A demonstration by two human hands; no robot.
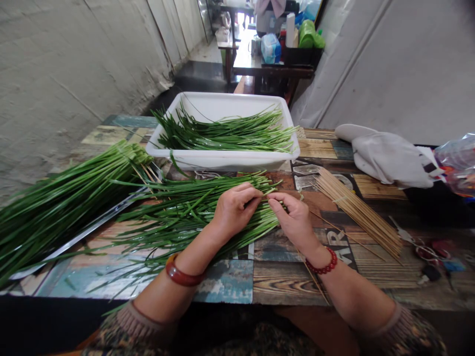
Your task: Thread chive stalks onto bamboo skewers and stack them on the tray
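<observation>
Chives (pixel 166 210): lie loose across the middle of the table (pixel 297 289), leaves to the left, pale stem ends to the right; also heap up at far left.
White tub (pixel 222 155): stands on the far side, holding more chives.
Skewers (pixel 358 215): lie bundled at right.
Left hand (pixel 235 207): bends over the stems, fingertips and thumb together on a pale stem end.
Right hand (pixel 293 217): pinches just beside, thumb against forefinger on the same stem.
</observation>
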